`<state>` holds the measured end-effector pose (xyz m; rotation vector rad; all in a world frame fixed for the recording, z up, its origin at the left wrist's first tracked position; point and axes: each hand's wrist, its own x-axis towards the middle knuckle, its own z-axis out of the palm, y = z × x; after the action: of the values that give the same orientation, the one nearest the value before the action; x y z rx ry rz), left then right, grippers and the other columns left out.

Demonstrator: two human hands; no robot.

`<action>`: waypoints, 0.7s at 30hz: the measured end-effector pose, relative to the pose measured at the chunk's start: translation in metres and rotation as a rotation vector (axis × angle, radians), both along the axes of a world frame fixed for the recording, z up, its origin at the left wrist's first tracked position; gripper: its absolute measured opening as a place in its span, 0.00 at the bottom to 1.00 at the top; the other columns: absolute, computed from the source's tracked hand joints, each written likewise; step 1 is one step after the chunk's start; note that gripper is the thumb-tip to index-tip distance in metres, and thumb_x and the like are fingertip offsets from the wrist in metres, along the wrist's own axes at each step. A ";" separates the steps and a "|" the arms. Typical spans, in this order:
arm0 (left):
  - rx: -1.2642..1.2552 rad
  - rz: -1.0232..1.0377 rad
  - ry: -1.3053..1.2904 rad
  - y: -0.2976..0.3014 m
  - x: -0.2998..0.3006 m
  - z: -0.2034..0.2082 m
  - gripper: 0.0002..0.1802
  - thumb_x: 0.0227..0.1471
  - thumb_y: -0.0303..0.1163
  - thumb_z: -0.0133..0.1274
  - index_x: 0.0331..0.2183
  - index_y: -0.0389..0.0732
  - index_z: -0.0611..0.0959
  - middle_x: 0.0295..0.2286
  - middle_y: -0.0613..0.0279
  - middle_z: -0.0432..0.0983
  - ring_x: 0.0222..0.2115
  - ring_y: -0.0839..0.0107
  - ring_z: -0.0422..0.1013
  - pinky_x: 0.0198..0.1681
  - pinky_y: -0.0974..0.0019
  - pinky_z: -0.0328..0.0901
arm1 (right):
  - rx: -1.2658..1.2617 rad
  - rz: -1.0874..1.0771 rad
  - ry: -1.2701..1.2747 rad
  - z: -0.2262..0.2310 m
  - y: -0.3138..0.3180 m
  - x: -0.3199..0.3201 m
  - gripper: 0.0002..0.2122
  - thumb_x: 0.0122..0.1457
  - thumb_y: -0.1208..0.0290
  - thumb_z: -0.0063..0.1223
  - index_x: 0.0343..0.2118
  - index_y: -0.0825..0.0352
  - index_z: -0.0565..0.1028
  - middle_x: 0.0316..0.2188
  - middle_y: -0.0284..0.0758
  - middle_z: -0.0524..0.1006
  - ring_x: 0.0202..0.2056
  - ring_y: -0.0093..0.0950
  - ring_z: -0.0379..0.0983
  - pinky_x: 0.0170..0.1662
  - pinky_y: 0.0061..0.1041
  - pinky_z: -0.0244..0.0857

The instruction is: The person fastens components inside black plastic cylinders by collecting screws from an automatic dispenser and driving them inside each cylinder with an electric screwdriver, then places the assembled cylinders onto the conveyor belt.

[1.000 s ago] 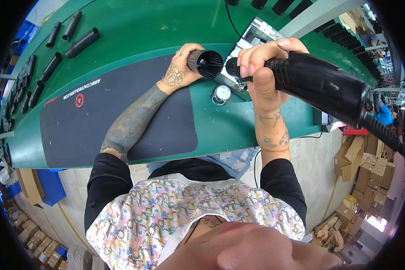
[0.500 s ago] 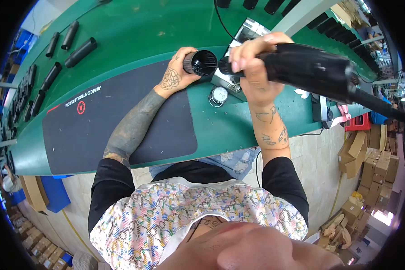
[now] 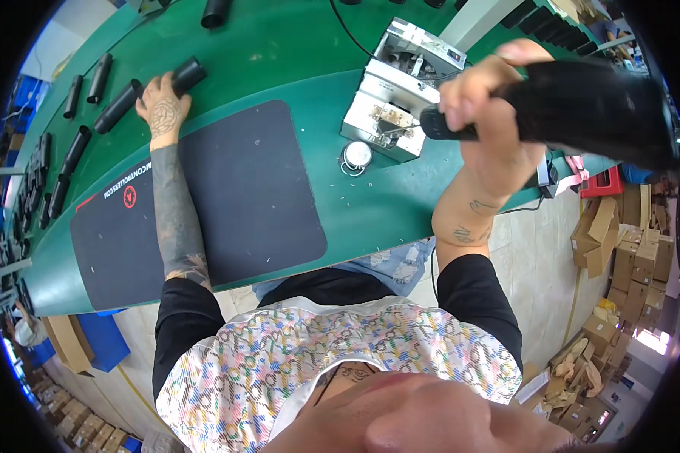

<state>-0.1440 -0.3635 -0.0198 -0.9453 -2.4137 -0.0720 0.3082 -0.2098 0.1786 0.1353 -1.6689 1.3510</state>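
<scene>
At the far left of the green table, my left hand is closed around the near end of a short black cylinder. Another black cylinder lies just left of that hand. My right hand grips a bulky black electric screwdriver, held raised above the right part of the table. Its thin bit points left, over a grey metal machine with a switch. Beside the machine's near corner stands a small round container with a white top.
A dark mat covers the table's middle and left. More black cylinders lie along the left side, with one cylinder at the back. A white post rises behind the machine. Cardboard boxes are stacked at right.
My left hand has carried the black cylinder from beside the machine to the far left. My right hand has moved the screwdriver rightward, away from the machine, which now shows more fully.
</scene>
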 end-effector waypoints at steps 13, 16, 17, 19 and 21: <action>0.187 -0.845 -0.393 0.072 0.148 0.018 0.25 0.45 0.44 0.56 0.46 0.46 0.77 0.47 0.57 0.70 0.48 0.57 0.67 0.53 0.56 0.60 | -0.339 0.500 0.185 0.020 0.025 0.019 0.25 0.60 0.60 0.55 0.55 0.63 0.60 0.24 0.28 0.70 0.22 0.21 0.67 0.30 0.23 0.61; 0.128 -0.885 -0.283 0.081 0.177 -0.001 0.25 0.46 0.44 0.58 0.45 0.45 0.77 0.48 0.55 0.68 0.49 0.56 0.66 0.54 0.56 0.59 | -0.284 0.510 0.271 0.029 0.035 0.044 0.23 0.62 0.59 0.52 0.56 0.60 0.60 0.24 0.27 0.70 0.23 0.21 0.68 0.31 0.23 0.61; 0.134 -0.904 -0.277 0.085 0.181 0.005 0.25 0.46 0.44 0.58 0.45 0.45 0.77 0.48 0.55 0.68 0.49 0.56 0.66 0.54 0.56 0.59 | -0.270 0.495 0.275 0.036 0.037 0.053 0.23 0.62 0.59 0.52 0.56 0.60 0.60 0.24 0.27 0.70 0.23 0.21 0.68 0.31 0.23 0.61; 0.123 -0.868 -0.446 0.088 0.181 0.010 0.24 0.46 0.42 0.59 0.45 0.45 0.77 0.49 0.55 0.67 0.50 0.57 0.65 0.55 0.56 0.59 | -0.231 0.467 0.328 0.043 0.040 0.068 0.23 0.58 0.62 0.58 0.53 0.59 0.63 0.24 0.26 0.72 0.23 0.18 0.70 0.32 0.23 0.61; 0.121 -0.880 -0.477 0.093 0.182 0.016 0.23 0.46 0.41 0.59 0.45 0.44 0.77 0.49 0.55 0.67 0.50 0.57 0.65 0.55 0.57 0.59 | -0.190 0.452 0.355 0.049 0.046 0.079 0.23 0.57 0.63 0.59 0.52 0.59 0.63 0.23 0.26 0.72 0.23 0.18 0.71 0.33 0.23 0.62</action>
<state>0.0383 -0.2702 -0.0036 -2.0307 -2.1337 -0.8262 0.3872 -0.1639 0.2279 0.6329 -1.2447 1.6959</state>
